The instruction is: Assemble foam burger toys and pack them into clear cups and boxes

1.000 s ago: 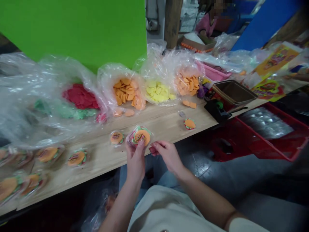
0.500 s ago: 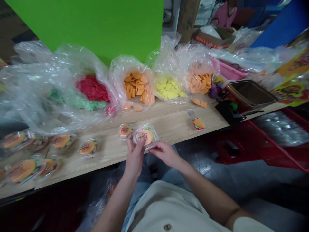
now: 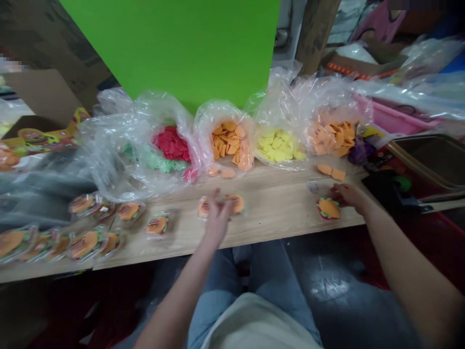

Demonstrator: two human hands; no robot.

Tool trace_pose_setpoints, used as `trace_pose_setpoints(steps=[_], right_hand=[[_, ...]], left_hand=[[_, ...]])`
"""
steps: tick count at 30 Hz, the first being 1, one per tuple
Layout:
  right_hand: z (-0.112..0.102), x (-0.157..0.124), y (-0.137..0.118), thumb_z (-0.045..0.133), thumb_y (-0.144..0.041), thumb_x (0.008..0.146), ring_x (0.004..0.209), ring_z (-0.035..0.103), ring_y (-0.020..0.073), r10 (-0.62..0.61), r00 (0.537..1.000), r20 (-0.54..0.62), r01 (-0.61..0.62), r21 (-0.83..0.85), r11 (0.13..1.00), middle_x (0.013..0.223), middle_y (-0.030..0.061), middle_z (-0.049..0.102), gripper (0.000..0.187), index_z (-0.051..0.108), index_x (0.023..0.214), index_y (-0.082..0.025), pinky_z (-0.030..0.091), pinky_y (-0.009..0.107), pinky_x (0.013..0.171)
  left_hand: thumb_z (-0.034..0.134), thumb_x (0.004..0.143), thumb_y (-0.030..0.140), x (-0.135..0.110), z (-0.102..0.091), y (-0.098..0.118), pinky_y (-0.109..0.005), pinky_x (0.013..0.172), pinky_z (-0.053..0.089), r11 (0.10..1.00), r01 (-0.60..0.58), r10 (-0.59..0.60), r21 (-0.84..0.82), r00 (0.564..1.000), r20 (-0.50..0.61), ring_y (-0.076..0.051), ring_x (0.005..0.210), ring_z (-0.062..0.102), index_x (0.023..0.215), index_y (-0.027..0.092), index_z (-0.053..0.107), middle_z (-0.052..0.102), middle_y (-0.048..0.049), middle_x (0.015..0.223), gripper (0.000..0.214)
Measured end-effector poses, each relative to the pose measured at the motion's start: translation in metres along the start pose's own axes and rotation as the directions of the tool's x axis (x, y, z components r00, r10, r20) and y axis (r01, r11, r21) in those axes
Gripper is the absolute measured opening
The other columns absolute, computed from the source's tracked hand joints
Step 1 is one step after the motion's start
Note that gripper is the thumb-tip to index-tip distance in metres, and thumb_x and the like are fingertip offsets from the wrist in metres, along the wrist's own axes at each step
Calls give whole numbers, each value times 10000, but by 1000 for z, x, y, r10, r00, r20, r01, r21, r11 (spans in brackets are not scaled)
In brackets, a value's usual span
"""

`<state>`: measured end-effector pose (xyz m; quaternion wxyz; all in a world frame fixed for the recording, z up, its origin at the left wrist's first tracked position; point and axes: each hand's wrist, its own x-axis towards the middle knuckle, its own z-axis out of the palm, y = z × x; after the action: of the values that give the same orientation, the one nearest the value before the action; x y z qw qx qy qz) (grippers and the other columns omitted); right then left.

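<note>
My left hand [image 3: 218,218] hangs with spread fingers over two small plastic packets of burger-shaped foam pieces [image 3: 204,208] [image 3: 236,204] on the wooden table [image 3: 290,211]. It holds nothing that I can see. My right hand [image 3: 348,196] is far to the right, its fingertips at the edge of a burger-shaped piece [image 3: 329,209]. Whether they grip it is hidden. Several more sealed packets [image 3: 84,244] lie in rows at the left of the table.
Along the back stand clear bags of red [image 3: 170,144], green [image 3: 156,162], orange [image 3: 228,144], yellow [image 3: 276,148] and pale orange [image 3: 332,138] foam discs. Loose discs [image 3: 329,170] lie near them. A dark tray [image 3: 432,160] and pink tray [image 3: 392,118] stand right; a green board [image 3: 170,48] rises behind.
Both hands have parted from the packet they held together. My right hand has moved right to the burger-shaped piece. The whole scene has shifted right in view as my head turned left.
</note>
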<state>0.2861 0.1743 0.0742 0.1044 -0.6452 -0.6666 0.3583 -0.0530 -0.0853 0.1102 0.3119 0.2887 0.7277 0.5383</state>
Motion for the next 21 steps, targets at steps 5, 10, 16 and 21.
trace_pose_setpoints(steps=[5, 10, 16, 21], right_hand=[[54, -8, -21, 507, -355, 770, 518, 536, 136, -4, 991, 133, -17, 157, 988, 637, 35, 585, 188, 549, 765, -171, 428, 258, 461], [89, -30, -58, 551, -249, 731, 452, 522, 114, -39, 955, 295, -103, 453, 886, 564, 1, 554, 90, 507, 756, -174, 450, 241, 429], [108, -30, -80, 549, -164, 683, 431, 528, 80, -179, 968, 176, 62, 526, 848, 790, -5, 578, 498, 414, 1159, -226, 440, 208, 391], [116, -54, -72, 473, -213, 752, 528, 568, 81, -364, 929, 70, 244, 624, 742, 1170, 69, 504, 527, 281, 1239, -275, 509, 262, 460]], left_hand=[[565, 757, 310, 35, 64, -23, -419, 895, 383, 988, -65, 69, 137, 997, -26, -251, 981, 558, 1108, 154, 496, 595, -138, 1016, 391], [626, 697, 254, 41, 41, -7, -479, 994, 256, 975, -111, 112, 192, 994, 4, -313, 1129, 468, 996, 184, 583, 586, -152, 1066, 310], [570, 762, 289, -16, 46, -3, -443, 975, 330, 976, -153, 135, 153, 984, 119, -268, 1059, 528, 988, 215, 605, 599, -106, 1035, 241], [500, 815, 340, -40, 85, -27, -350, 650, 523, 815, 510, -395, -275, 836, 381, -179, 644, 651, 1012, 185, 491, 620, -31, 717, 251]])
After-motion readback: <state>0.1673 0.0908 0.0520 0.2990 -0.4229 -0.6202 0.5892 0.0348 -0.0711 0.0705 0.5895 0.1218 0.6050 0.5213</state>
